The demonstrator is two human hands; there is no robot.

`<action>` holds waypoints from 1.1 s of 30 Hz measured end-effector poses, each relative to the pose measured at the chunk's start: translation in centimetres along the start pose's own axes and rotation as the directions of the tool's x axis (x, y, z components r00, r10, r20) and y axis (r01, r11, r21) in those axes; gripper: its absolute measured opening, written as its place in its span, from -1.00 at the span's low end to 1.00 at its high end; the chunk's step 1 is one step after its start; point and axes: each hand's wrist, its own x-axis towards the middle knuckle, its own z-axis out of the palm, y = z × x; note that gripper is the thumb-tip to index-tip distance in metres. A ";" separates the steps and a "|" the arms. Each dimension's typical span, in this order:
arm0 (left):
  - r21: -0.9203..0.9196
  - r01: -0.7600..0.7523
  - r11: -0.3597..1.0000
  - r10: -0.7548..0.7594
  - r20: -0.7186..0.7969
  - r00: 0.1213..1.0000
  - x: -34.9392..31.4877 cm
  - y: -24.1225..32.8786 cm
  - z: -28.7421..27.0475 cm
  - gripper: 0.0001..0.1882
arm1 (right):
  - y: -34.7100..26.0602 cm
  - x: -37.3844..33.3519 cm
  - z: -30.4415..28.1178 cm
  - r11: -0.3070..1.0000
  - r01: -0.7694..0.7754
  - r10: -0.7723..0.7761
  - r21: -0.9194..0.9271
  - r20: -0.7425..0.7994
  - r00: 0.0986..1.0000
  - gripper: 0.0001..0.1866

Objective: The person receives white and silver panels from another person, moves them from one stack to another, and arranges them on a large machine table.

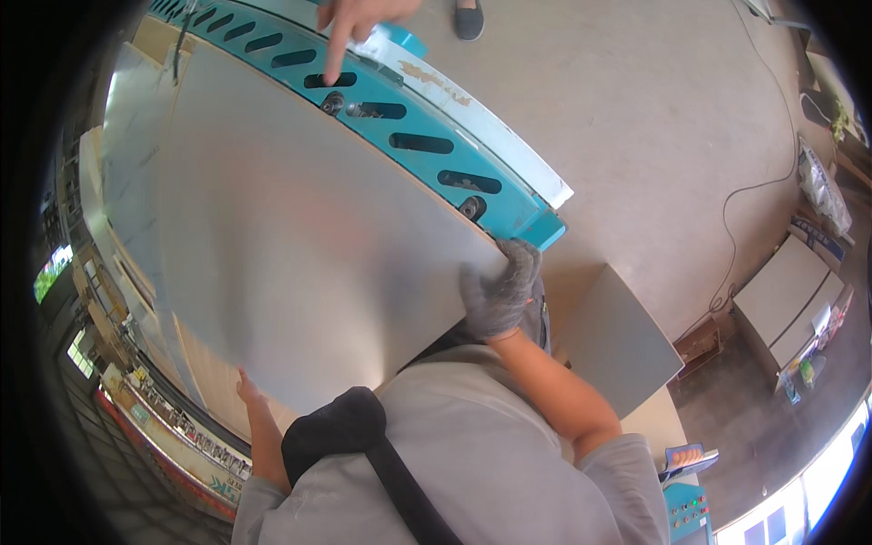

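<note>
A large flat grey panel [300, 227] lies slanting in front of me, its long far edge along a teal slotted beam [422, 143]. My right hand [498, 295], in a grey knit glove, grips the panel's near right corner, with the thumb on the top face and the fingers at the edge beside the beam's end. My bare left hand [248, 391] is at the panel's near left edge, thumb up against it; its other fingers are mostly hidden. Another person's hand [352, 23] reaches in from the top, one finger pointing down onto a beam slot.
Dark round fittings [471, 208] stand along the beam beside the panel. Another board [618, 341] leans at my right, near a teal control box [688, 510] with buttons. A cable [727, 218] runs over the floor towards stacked boards [788, 300]. A person's shoe [469, 23] is beyond the beam.
</note>
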 end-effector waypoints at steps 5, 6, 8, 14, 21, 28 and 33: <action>-0.044 0.086 0.995 -0.077 0.183 0.980 -5.8 -5.0 -0.4 -0.04 | 1.7 3.0 -5.0 0.972 -0.175 0.112 0.156 0.346 0.931 -0.58; -0.085 0.116 0.990 -0.095 0.219 0.971 -7.0 -6.1 0.1 -0.05 | 1.8 3.2 -5.4 0.960 -0.201 0.114 0.194 0.383 0.917 -0.61; 0.027 -0.066 0.997 0.061 0.157 0.986 -11.2 -7.5 2.9 -0.12 | 1.4 3.4 -5.9 0.963 -0.232 0.151 0.139 0.434 0.888 -0.60; 0.135 -0.387 0.912 0.390 0.005 0.921 -16.9 -8.3 7.2 -0.17 | -0.2 4.4 -5.8 0.964 -0.258 0.252 -0.058 0.504 0.826 -0.56; 0.462 -0.406 0.789 0.514 -0.134 0.847 -18.2 -11.3 9.0 -0.22 | -6.1 5.8 -6.3 0.876 0.178 0.148 -0.449 0.600 0.786 -0.42; 0.392 -0.316 0.864 0.445 -0.303 0.842 -22.5 -9.9 9.9 -0.30 | -6.0 5.6 -4.9 0.892 0.113 0.239 -0.437 0.670 0.703 -0.25; 0.339 -0.319 0.885 0.418 -0.278 0.865 -23.9 -8.8 8.9 -0.30 | -6.4 1.7 -5.3 0.762 0.389 -0.072 -0.519 0.528 0.846 -0.17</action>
